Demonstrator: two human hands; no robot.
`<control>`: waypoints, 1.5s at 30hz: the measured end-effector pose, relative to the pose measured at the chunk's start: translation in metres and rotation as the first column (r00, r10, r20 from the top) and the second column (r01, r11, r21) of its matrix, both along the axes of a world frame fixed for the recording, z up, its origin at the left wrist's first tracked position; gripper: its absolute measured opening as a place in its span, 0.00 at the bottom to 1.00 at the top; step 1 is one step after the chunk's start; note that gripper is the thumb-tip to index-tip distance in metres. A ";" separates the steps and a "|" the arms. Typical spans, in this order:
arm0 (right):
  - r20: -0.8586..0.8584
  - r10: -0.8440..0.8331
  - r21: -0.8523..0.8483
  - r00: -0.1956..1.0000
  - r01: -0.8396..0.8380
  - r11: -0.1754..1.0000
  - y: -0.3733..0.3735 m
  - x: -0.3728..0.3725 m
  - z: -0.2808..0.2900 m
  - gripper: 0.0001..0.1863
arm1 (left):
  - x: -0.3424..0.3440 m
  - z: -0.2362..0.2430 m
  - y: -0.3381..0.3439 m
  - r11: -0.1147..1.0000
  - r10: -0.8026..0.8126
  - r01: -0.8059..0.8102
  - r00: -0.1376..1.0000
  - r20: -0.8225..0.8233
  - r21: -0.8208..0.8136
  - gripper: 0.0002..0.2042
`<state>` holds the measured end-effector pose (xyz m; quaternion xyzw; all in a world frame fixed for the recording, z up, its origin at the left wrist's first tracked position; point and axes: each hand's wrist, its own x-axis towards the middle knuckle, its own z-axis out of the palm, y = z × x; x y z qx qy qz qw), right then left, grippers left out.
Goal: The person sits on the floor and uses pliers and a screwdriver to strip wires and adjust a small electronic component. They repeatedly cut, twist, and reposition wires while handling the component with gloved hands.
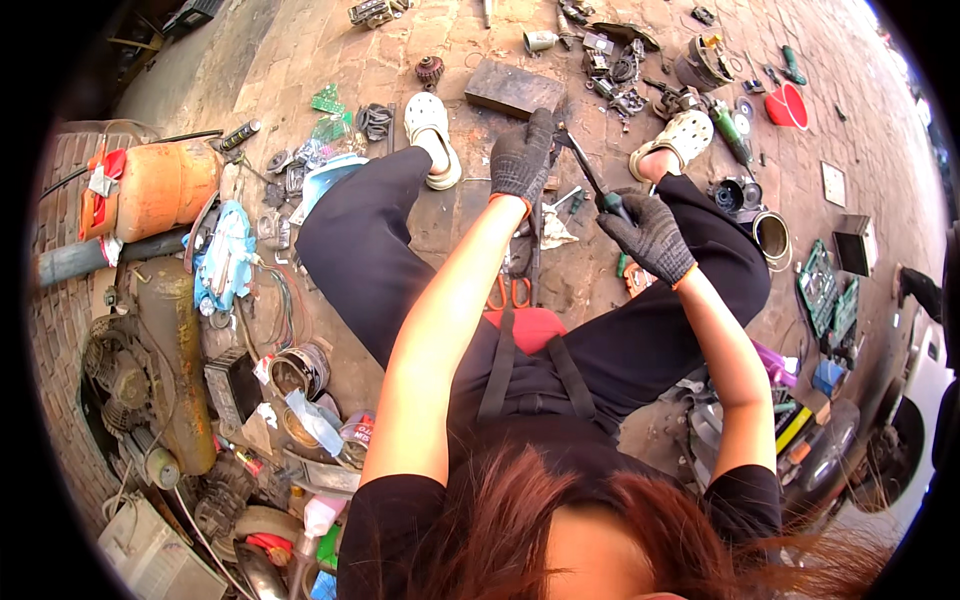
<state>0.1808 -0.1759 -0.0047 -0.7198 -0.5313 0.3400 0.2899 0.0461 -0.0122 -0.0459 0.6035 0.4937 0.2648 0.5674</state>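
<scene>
I sit on a low red stool (pixel 530 325) on a brick-paved ground, knees apart. My left hand (pixel 522 158), in a dark knit glove, is closed over a small dark part held low between my feet. My right hand (pixel 648 235), gloved the same, grips the green handle of a screwdriver (pixel 590 175) whose shaft slants up-left to that part. What the part is stays hidden under the left glove. My white clogs (pixel 430 135) (pixel 678 140) rest on either side.
A dark rectangular block (pixel 512 88) lies just beyond my hands. Orange canister (pixel 160 185), rusty motor (pixel 170 370) and wired parts crowd the left. Green circuit boards (pixel 825 290), metal rings (pixel 770 235), a red bowl (pixel 788 105) and scrap lie right. Orange-handled pliers (pixel 508 292) sit by the stool.
</scene>
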 end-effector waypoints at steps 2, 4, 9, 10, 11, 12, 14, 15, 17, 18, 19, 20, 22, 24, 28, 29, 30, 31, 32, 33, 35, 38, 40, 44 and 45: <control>0.110 0.001 0.015 0.994 -0.002 1.000 0.001 -0.001 -0.001 0.19 | 0.001 -0.007 0.000 1.000 0.022 -0.023 0.999 0.033 0.021 0.27; 0.181 0.005 0.047 0.983 -0.014 0.999 0.001 -0.003 -0.001 0.19 | 0.001 -0.009 0.001 0.996 0.016 -0.010 0.997 -0.070 0.088 0.29; -0.157 -0.058 -0.238 0.986 0.019 0.971 -0.004 -0.012 0.017 0.17 | -0.005 0.009 -0.003 0.986 -0.049 0.066 0.993 -0.112 0.153 0.28; -0.377 -0.129 -0.252 0.917 0.033 0.967 -0.008 -0.015 0.016 0.17 | -0.007 0.010 -0.002 0.980 -0.075 0.088 0.994 -0.076 0.178 0.25; -0.574 -0.196 -0.268 0.795 0.044 0.962 -0.013 -0.018 0.013 0.17 | -0.008 0.010 -0.002 0.973 -0.103 0.109 0.994 -0.041 0.204 0.23; -0.737 -0.254 -0.285 0.626 0.052 0.957 -0.018 -0.021 0.013 0.17 | -0.009 0.008 -0.003 0.975 -0.110 0.096 0.992 0.058 0.198 0.24; -0.901 -0.348 -0.342 0.261 0.069 0.937 -0.026 -0.038 0.015 0.16 | -0.010 0.010 -0.005 0.981 -0.113 0.068 0.962 0.250 0.183 0.26; -0.944 -0.311 -0.309 0.112 0.037 0.950 -0.029 -0.045 0.017 0.16 | -0.011 0.016 -0.009 0.994 -0.086 0.060 0.941 0.326 0.090 0.24; -0.956 -0.235 -0.241 -0.174 0.013 0.970 -0.029 -0.064 0.022 0.15 | -0.012 0.026 -0.013 0.998 -0.062 0.062 0.890 0.451 0.015 0.23; -0.932 -0.197 -0.212 -0.305 0.018 0.977 -0.029 -0.072 0.022 0.15 | -0.012 0.028 -0.013 0.998 -0.046 0.066 0.860 0.508 -0.020 0.23; -0.891 -0.154 -0.185 -0.428 0.032 0.982 -0.029 -0.080 0.023 0.15 | -0.012 0.023 -0.010 0.998 -0.054 0.069 0.862 0.504 -0.010 0.23; -0.854 -0.131 -0.179 -0.504 0.047 0.983 -0.031 -0.086 0.020 0.15 | -0.012 0.020 -0.009 0.998 -0.046 0.065 0.858 0.512 -0.020 0.23; -0.763 -0.085 -0.174 -0.640 0.077 0.982 -0.032 -0.097 0.014 0.16 | -0.011 0.018 -0.013 0.997 -0.024 0.056 0.848 0.529 -0.044 0.23; -0.799 -0.068 -0.165 -0.598 0.108 0.980 -0.029 -0.101 0.018 0.14 | -0.011 0.022 -0.016 0.997 0.026 0.014 0.874 0.485 -0.079 0.22; -0.951 -0.300 -0.279 0.079 0.207 0.938 -0.026 -0.087 0.014 0.16 | -0.012 0.020 -0.012 0.993 0.083 -0.048 0.929 0.360 -0.105 0.22; -0.901 -0.328 -0.268 0.284 0.230 0.936 -0.026 -0.084 0.005 0.17 | -0.010 0.014 -0.011 0.995 0.097 -0.084 0.945 0.312 -0.054 0.22; -0.809 -0.344 -0.251 0.476 0.250 0.935 -0.025 -0.080 0.000 0.17 | -0.009 0.008 -0.011 0.993 0.114 -0.118 0.958 0.263 -0.002 0.23; -0.681 -0.366 -0.320 0.634 0.192 0.928 -0.025 -0.072 0.000 0.17 | -0.009 0.007 -0.010 0.988 0.122 -0.139 0.972 0.203 0.071 0.26; -0.549 -0.308 -0.203 0.777 0.234 0.951 -0.024 -0.069 -0.001 0.17 | -0.009 0.006 -0.009 0.982 0.134 -0.153 0.978 0.160 0.111 0.27; -0.386 -0.256 -0.075 0.886 0.246 0.966 -0.024 -0.067 -0.004 0.16 | -0.009 0.006 -0.008 0.974 0.149 -0.166 0.982 0.118 0.152 0.28; -0.018 -0.257 0.198 0.966 0.255 0.946 -0.023 -0.070 -0.011 0.18 | -0.010 0.006 -0.006 0.958 0.165 -0.169 0.986 0.037 0.232 0.30; 0.119 -0.273 0.215 0.955 0.244 0.946 -0.020 -0.069 -0.002 0.17 | -0.007 0.012 -0.005 0.945 0.187 -0.161 0.980 -0.065 0.285 0.29; 0.172 -0.280 0.219 0.944 0.241 0.946 -0.019 -0.070 -0.001 0.17 | -0.007 0.016 -0.005 0.947 0.182 -0.141 0.976 -0.121 0.289 0.31; 0.106 -0.296 0.156 0.949 0.278 0.948 -0.024 -0.068 -0.005 0.15 | -0.007 0.019 -0.003 0.936 0.208 -0.146 0.963 -0.171 0.320 0.31; 0.072 -0.312 0.123 0.947 0.302 0.945 -0.024 -0.068 -0.006 0.15 | -0.007 0.020 -0.003 0.936 0.205 -0.137 0.961 -0.187 0.325 0.31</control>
